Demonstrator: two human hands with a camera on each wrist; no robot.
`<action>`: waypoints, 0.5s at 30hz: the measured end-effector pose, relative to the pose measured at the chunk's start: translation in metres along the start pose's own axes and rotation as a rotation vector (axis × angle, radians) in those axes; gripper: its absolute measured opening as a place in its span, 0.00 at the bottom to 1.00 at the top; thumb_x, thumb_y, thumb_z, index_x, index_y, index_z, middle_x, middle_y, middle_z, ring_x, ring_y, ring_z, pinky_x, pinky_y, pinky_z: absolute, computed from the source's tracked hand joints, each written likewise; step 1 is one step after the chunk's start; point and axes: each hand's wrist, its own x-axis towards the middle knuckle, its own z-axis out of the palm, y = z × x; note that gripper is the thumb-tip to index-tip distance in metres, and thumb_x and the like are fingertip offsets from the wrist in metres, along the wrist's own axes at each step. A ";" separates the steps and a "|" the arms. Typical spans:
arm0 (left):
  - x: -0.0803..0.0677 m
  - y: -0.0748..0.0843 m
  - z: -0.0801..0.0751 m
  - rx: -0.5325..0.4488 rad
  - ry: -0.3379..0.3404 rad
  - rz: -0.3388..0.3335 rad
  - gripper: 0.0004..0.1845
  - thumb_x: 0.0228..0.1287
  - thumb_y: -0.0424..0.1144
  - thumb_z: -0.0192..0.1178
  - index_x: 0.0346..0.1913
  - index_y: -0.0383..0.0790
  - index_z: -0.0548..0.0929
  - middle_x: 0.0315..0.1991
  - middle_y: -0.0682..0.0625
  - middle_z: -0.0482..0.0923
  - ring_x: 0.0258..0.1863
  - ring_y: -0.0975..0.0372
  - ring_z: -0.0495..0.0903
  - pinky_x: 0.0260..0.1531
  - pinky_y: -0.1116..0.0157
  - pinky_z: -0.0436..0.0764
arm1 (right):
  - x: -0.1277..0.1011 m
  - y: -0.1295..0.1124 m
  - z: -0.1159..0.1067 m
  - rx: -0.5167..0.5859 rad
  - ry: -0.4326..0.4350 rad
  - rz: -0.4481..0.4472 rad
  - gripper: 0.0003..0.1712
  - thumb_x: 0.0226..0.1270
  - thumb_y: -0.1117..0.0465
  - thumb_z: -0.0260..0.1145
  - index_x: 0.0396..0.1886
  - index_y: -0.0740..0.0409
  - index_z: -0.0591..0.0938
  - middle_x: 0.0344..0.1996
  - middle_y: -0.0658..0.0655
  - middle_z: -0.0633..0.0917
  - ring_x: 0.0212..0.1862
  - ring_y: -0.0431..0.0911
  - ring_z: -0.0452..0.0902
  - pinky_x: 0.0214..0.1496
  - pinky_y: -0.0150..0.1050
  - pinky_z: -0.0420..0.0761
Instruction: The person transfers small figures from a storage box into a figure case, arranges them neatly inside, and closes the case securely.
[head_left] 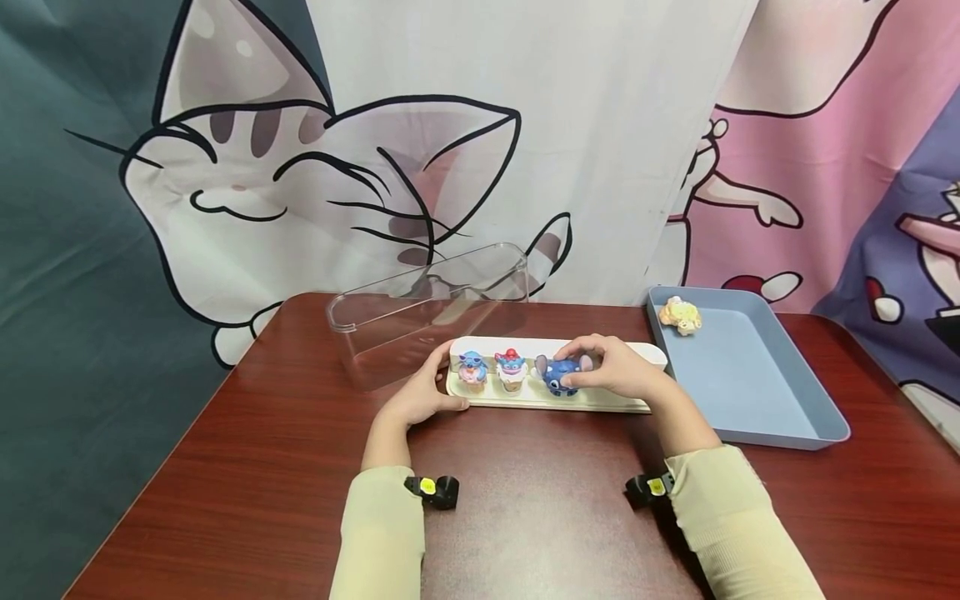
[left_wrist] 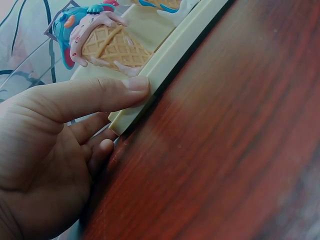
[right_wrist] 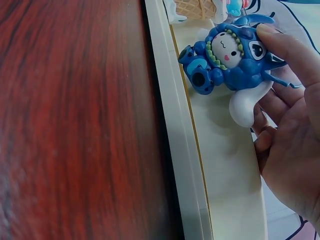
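A long cream display base (head_left: pixel 611 400) lies on the table in front of me. My left hand (head_left: pixel 417 398) grips its left end; in the left wrist view the thumb (left_wrist: pixel 115 92) presses the front edge, other fingers behind the end. On the base, two ice-cream-cone figurines stand side by side: one blue with pink cream (head_left: pixel 472 373), one with a red top (head_left: pixel 512 372). To their right, my right hand (head_left: pixel 618 367) pinches a dark blue figurine (right_wrist: pixel 230 57) with large ears and a white face at its belly, close over the base.
Behind the base, to the left, stands a clear plastic cover (head_left: pixel 427 333). At the right, a blue-grey tray (head_left: pixel 757 392) holds a yellow figurine (head_left: pixel 681 316) in its far left corner. A curtain with cartoon cats (head_left: pixel 600 150) hangs along the table's back edge.
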 end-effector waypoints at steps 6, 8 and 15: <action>0.000 0.000 0.001 0.013 0.007 -0.006 0.50 0.46 0.24 0.68 0.70 0.33 0.49 0.65 0.34 0.57 0.64 0.46 0.56 0.62 0.49 0.55 | 0.000 0.001 -0.001 0.041 0.040 -0.047 0.16 0.51 0.67 0.72 0.41 0.65 0.81 0.34 0.60 0.79 0.35 0.44 0.68 0.36 0.34 0.68; 0.000 0.000 0.001 0.018 0.005 -0.005 0.50 0.46 0.24 0.68 0.70 0.33 0.48 0.65 0.34 0.57 0.64 0.46 0.56 0.62 0.49 0.55 | 0.001 0.003 -0.001 0.060 0.055 -0.064 0.15 0.50 0.68 0.72 0.39 0.66 0.81 0.35 0.62 0.79 0.34 0.44 0.68 0.35 0.32 0.68; 0.000 0.000 0.001 0.006 0.009 -0.003 0.50 0.46 0.24 0.68 0.70 0.33 0.49 0.65 0.34 0.58 0.64 0.46 0.56 0.62 0.49 0.54 | 0.001 0.006 -0.001 0.082 0.054 -0.080 0.12 0.50 0.70 0.71 0.37 0.66 0.82 0.37 0.61 0.80 0.30 0.43 0.66 0.31 0.34 0.66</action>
